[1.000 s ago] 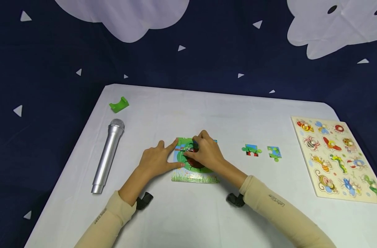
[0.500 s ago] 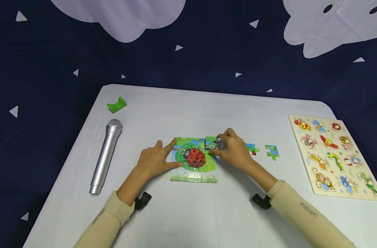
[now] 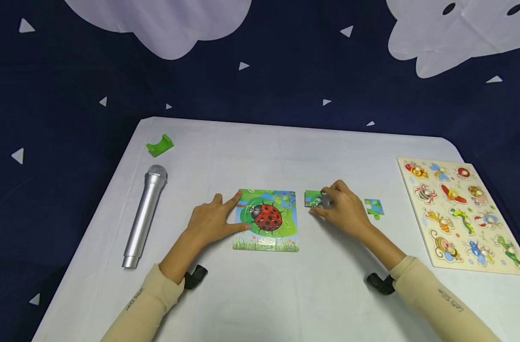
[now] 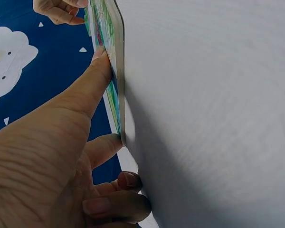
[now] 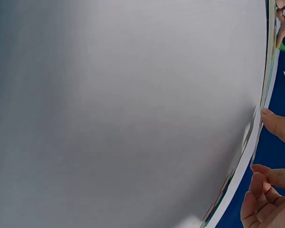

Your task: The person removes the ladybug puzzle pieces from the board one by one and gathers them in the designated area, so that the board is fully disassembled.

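My left hand [image 3: 209, 221] rests at the left side of a square ladybug puzzle board [image 3: 267, 217], its index finger at the upper left corner and its thumb on the printed face. The left wrist view shows the thumb [image 4: 88, 88] pressing near the edge of the puzzle board [image 4: 116, 61]. To the right of the board, my right hand [image 3: 346, 209] pinches a jigsaw piece [image 3: 313, 197], green with a grey part, between thumb and index finger. Another jigsaw piece [image 3: 374, 207], blue and green, lies farther right. The middle piece is hidden behind the right hand.
A silver microphone [image 3: 145, 216] lies at the left of the white table [image 3: 251, 294], with a green curved block [image 3: 160, 145] beyond it. A wooden peg puzzle [image 3: 465, 216] with insect shapes lies at the right. A dark blue cloth [image 3: 285, 85] hangs behind.
My right hand has lifted the jigsaw piece off the puzzle board and carried it rightward past the board's edge, now covering the middle piece. The left hand stays against the board.
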Available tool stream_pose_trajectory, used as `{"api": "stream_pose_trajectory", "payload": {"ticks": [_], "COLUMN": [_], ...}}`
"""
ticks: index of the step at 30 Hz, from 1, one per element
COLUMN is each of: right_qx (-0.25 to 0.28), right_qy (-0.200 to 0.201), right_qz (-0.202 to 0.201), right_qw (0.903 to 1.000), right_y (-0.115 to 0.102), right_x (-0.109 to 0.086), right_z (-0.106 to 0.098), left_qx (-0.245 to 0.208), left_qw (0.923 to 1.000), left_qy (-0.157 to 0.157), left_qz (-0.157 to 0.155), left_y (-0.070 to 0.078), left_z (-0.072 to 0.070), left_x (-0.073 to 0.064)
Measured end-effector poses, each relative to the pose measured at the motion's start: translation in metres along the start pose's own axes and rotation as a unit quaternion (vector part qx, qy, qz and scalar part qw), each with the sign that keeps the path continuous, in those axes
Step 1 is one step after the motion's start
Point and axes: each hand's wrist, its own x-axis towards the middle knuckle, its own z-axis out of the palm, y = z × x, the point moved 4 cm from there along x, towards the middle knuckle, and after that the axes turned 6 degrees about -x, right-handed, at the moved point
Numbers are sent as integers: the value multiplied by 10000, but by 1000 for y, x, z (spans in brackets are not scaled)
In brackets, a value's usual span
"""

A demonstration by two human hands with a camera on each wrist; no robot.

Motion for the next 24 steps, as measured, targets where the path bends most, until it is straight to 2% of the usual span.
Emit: {"api": "stream_pose_trajectory", "payload": {"ticks": [5,18,24], "right_qx": [-116,-11,80], "right_qy": [-45,-272,-434], "right_qz": [-11,-51,-25], "right_qw": [9999,9996,9990], "right_y": [6,13,9], "right_x": [0,4,4], "right_z": [1,4,3], "left_qx": [-29,-7,-36], "left_qw": [10000,10000,10000], "left_qy": [35,83,38], "left_qz": [12,39,12], "left_y": [0,1,1], "left_z": [-1,-1,-1], "left_x": [-1,0,-1]}}
